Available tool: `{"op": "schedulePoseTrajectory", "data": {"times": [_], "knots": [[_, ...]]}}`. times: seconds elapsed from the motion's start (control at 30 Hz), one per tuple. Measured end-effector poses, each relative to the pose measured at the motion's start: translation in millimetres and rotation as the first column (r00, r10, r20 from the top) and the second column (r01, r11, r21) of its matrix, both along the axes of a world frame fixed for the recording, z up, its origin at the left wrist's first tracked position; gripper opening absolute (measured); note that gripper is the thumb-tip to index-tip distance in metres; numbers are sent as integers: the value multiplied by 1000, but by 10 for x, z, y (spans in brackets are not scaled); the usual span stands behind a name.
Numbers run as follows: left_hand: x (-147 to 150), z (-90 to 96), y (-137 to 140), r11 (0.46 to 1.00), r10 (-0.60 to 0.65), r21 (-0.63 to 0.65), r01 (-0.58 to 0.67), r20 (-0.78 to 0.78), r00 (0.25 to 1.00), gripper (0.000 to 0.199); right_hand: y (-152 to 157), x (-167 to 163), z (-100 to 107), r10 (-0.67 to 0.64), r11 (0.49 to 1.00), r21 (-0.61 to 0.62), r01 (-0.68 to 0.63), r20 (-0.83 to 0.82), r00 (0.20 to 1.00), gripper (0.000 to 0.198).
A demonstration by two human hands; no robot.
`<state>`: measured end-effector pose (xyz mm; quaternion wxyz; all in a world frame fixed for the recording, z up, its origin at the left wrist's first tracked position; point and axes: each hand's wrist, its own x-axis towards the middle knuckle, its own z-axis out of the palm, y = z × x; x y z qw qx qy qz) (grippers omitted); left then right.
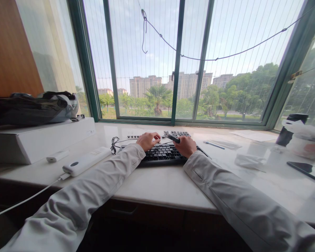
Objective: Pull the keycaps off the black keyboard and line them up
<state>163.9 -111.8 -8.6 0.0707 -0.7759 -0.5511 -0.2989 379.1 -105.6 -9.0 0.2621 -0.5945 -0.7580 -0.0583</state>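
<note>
Sleeves: your grey left sleeve [94, 182] and right sleeve [225, 185] reach over the front edge of the bench [157, 189], each ending just behind its hand.
White cord: the cord [23, 201] runs to a white block [86, 161] with a dark oval on its end, on the bench to the left of your left hand; a smaller white piece [57, 156] lies farther left.
Glossy device: a dark, flat device [308, 171] lies well to the right of your right hand.
Keyboard: the black keyboard [164, 154] lies on the bench beneath and between your two hands.
Left hand: your left hand [147, 141] is over the keyboard's left part, fingers loosely curled; you cannot tell from here whether they pinch anything.
Right hand: your right hand [187, 145] grasps a dark, slim tool [173, 138], its tip pointing toward your left hand.
Coiled cable: a black cable [114, 144] is bunched left of your left hand.
Pen: a slim dark pen [214, 145] lies right of your right hand.
Small pieces: dark, keycap-like pieces [179, 133] stand in rows just beyond your right hand.
Window: the green-framed window [177, 70] rises beyond both hands.
</note>
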Motion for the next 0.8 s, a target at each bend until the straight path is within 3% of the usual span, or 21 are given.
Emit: {"op": "schedulePoseTrajectory", "data": {"times": [0.8], "knots": [[21,22,-39,999,52,12,-51,-38,998,31,-5,3,-2,12,1000,-9,-12,23,1000,34]]}}
